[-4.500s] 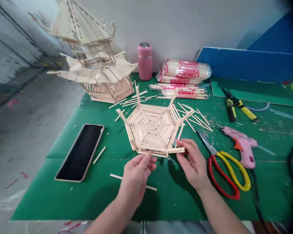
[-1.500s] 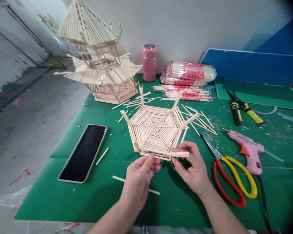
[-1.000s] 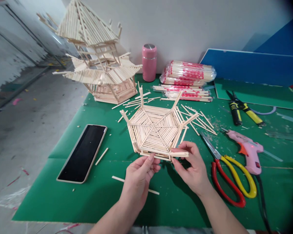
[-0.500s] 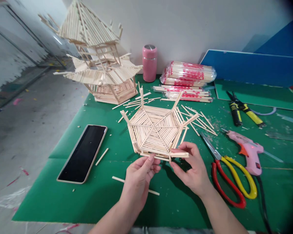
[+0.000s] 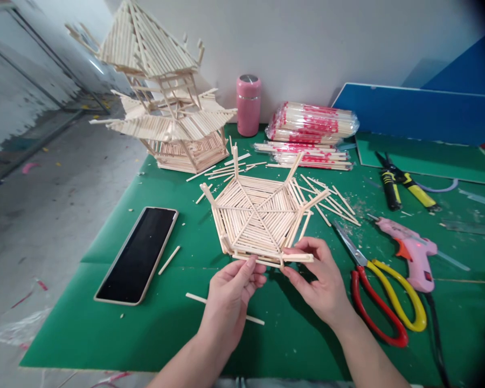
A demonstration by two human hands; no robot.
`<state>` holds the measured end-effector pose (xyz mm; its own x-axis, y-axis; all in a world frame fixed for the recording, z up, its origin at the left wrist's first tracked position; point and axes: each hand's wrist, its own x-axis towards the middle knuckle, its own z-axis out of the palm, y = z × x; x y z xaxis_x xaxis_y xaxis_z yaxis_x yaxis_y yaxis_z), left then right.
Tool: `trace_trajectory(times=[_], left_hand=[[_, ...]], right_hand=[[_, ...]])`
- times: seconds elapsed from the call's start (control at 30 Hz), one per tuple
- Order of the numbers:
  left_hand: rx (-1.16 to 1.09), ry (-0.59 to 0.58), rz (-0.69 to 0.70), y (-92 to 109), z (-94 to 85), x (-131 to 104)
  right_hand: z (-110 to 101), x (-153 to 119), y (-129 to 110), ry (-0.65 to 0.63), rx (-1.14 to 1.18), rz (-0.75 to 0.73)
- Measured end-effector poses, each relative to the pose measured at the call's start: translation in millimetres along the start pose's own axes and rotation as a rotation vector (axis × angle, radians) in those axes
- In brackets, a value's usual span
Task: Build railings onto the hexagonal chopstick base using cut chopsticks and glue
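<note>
Right thumb [image 5: 293,275] dipped slightly; my half-curled right hand [image 5: 319,285] lightly grips the stick frame [image 5: 256,218]; left hand [image 5: 226,293] pinches its rail [image 5: 272,264] facing the counter's [image 5: 125,339] front edge; press evenly.

Your green bench [image 5: 76,334] stands before a pale wall [image 5: 307,43], with a blue board [image 5: 412,110] at the back right; to your left, grey floor [image 5: 89,161] littered with scraps [image 5: 29,168] runs to a patchy white wall [image 5: 4,97]
</note>
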<state>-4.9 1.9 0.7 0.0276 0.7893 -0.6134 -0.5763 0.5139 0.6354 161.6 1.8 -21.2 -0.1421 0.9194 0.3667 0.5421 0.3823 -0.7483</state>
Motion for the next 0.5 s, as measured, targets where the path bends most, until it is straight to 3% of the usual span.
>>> trace_trajectory(times=[0.5], left_hand=[[-0.025, -0.002, -0.008, 2.6, 0.0, -1.0]], right_hand=[[1.6, -1.5, 0.8, 0.008, 0.003, -0.003]])
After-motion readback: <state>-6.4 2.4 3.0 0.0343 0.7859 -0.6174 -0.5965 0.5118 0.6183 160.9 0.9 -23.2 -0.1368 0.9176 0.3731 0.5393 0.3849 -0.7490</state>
